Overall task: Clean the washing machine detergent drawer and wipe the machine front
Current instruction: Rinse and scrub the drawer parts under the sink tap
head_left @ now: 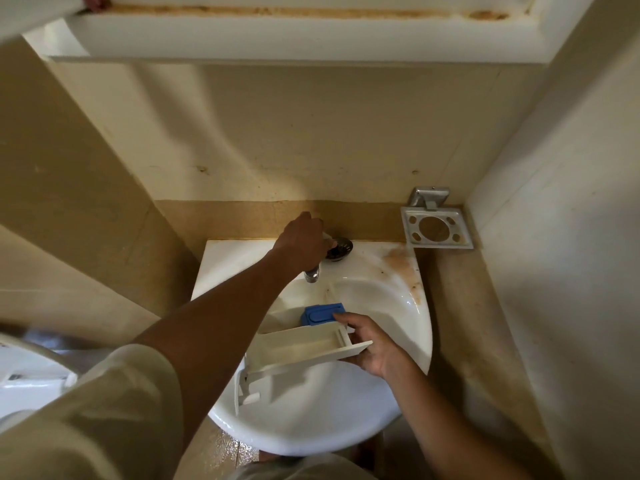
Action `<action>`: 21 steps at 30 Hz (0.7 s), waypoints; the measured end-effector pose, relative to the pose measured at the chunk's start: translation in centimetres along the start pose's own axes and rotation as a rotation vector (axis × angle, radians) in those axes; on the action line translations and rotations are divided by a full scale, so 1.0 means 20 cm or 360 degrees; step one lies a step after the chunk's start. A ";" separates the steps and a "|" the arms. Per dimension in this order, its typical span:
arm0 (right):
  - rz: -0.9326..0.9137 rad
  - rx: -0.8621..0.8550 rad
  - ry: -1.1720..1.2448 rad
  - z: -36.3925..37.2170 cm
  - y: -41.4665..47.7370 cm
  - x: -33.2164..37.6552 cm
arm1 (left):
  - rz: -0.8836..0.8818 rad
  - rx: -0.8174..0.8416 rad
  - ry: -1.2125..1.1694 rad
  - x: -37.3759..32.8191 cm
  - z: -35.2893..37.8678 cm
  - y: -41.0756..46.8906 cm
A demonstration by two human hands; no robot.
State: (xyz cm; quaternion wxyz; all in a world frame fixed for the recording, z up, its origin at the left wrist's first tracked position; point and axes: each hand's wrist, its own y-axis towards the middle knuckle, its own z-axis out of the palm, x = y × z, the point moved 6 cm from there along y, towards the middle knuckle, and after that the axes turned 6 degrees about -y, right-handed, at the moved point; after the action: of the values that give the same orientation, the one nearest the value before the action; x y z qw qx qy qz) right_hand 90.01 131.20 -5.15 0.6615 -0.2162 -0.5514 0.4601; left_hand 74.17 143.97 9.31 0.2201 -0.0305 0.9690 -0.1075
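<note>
The white detergent drawer with a blue insert is held over the bowl of a white corner sink. My right hand grips the drawer at its right end, thumb on top and fingers underneath. My left hand reaches to the back of the sink, its fingers curled round the tap handle. The chrome spout shows below that hand. No water is seen running.
A metal cup-and-toothbrush holder is fixed to the wall at the sink's right. A white cabinet or shelf hangs overhead. Beige walls close in on both sides. A white rounded fixture sits at lower left.
</note>
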 end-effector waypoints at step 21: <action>-0.0230 0.0138 -0.0140 -0.17 -0.11 0.01 | 0.0064 0.0013 -0.0580 0.29 -0.01 -0.24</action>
State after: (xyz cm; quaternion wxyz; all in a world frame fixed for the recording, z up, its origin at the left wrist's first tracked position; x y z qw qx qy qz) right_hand 93.90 131.05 -4.35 0.6769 -0.1267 -0.5735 0.4437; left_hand 68.93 138.75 8.11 0.3943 -0.0292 0.9131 -0.0996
